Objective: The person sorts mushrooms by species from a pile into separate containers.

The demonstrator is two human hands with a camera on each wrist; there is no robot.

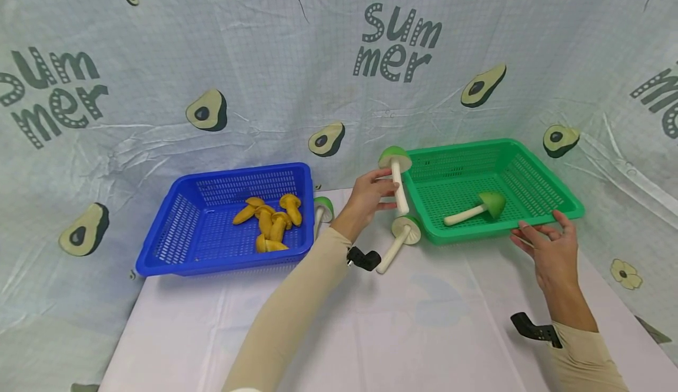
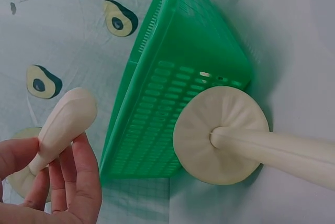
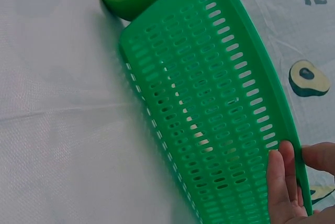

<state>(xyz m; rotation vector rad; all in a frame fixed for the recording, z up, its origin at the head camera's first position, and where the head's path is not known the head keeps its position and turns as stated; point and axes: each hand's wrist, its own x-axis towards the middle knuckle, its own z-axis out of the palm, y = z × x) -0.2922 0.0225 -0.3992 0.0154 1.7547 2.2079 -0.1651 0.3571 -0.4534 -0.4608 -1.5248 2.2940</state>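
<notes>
My left hand (image 1: 368,198) pinches the pale stem of a green-capped toy mushroom (image 1: 399,186), held upright just left of the green basket (image 1: 439,236). In the left wrist view, thumb and fingertips close round that stem (image 2: 68,119). My right hand (image 1: 553,253) grips the basket's near right rim, thumb on one side and fingers against the outer wall, as the right wrist view shows. Inside the basket lies one green-capped mushroom (image 1: 491,205). Another mushroom (image 1: 405,231) lies on the table against the basket's left side, below my left hand.
A blue basket (image 1: 185,265) at the left holds several yellow-brown mushrooms (image 1: 279,225). Between it and my left forearm, a green-capped mushroom (image 1: 324,206) is partly hidden. A white cloth covers the table (image 1: 424,333); a printed curtain (image 1: 296,56) hangs behind.
</notes>
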